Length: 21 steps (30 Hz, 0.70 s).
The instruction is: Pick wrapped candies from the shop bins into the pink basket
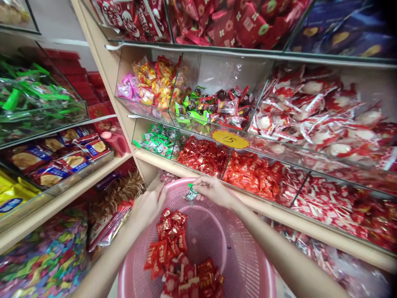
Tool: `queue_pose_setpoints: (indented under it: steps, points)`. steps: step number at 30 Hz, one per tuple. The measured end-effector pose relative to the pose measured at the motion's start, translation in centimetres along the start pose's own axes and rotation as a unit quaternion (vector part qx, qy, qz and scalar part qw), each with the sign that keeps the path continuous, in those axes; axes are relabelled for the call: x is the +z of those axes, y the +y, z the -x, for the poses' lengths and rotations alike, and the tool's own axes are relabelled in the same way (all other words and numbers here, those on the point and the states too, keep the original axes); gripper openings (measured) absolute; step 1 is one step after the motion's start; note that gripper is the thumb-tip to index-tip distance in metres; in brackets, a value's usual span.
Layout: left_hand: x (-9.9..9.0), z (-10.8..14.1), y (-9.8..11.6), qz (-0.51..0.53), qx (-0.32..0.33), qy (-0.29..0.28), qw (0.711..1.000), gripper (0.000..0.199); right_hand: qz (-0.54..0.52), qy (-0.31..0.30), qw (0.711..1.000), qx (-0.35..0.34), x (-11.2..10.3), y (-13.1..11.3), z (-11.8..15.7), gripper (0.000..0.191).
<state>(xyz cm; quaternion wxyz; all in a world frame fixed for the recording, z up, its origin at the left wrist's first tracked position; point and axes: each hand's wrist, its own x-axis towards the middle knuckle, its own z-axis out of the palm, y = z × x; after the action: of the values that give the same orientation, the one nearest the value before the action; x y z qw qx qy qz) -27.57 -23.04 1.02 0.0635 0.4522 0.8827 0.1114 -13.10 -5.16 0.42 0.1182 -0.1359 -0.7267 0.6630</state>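
My right hand (211,191) pinches a small wrapped candy (191,194) with a green and clear wrapper, just inside the far rim of a pink plastic basket (245,252). Closed over that rim on the left is my left hand (151,203); its fingertips are partly hidden. Inside the basket lie red wrapped candies (172,225), flat orange-red packets (159,254) and more red-and-gold pieces (206,275), heaped on the left and near side. Similar green-wrapped candies (158,138) fill a clear bin on the low shelf beyond the hands.
Clear bins of red candies (203,155) and orange-red packets (254,176) line the low shelf. A yellow price tag (230,139) marked 15 sits above them. Left shelves hold biscuit packs (72,159) and a bag of multicoloured candies (46,256). A wooden shelf edge (297,221) runs behind the basket.
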Motion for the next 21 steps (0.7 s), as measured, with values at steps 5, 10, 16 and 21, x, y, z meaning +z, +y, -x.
queue_pose_setpoints:
  steps: [5,10,16,21]
  points:
    - [-0.4,-3.9,2.7,-0.018,0.087,0.0,0.996,0.06,0.027,-0.04,0.999,-0.013,0.0,0.7,0.4,0.029]
    - [1.1,-6.2,4.4,-0.04,0.11,0.011,0.993,0.066,0.078,-0.067,0.994,-0.034,0.0,1.3,0.7,0.028]
    - [2.4,-5.9,4.8,-0.079,0.112,0.065,0.988,0.06,0.134,-0.061,0.989,-0.033,-0.5,2.8,1.0,0.029]
    - [2.6,-6.1,4.9,-0.093,0.122,0.082,0.985,0.057,0.163,-0.058,0.985,-0.015,-0.8,3.4,1.1,0.027]
